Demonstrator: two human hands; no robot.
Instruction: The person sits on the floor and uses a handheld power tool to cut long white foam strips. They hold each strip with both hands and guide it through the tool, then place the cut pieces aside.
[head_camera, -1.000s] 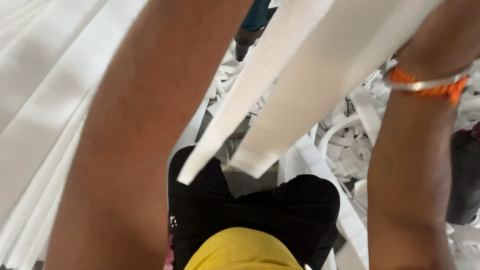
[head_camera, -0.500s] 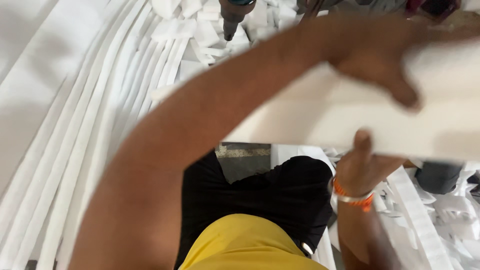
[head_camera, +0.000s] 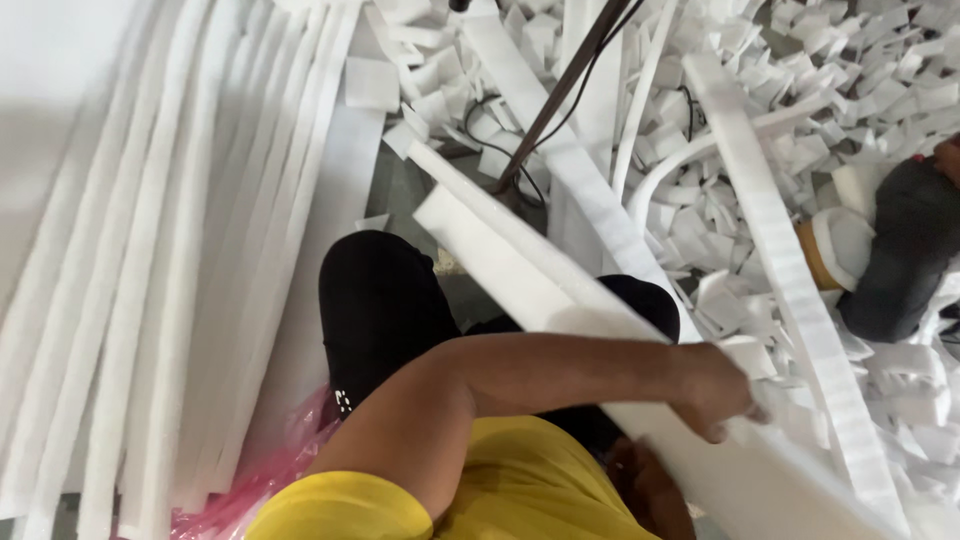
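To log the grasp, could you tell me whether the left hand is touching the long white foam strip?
Touching: the head view shows the left hand closed on the foam strip.

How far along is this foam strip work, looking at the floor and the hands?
Done: a neat row of long white foam strips lies on the left, and small white foam offcuts litter the floor at right. In hand: the left hand grips a thick white foam plank; the right hand sits under it, mostly hidden. Left: loose long foam pieces among the scraps.
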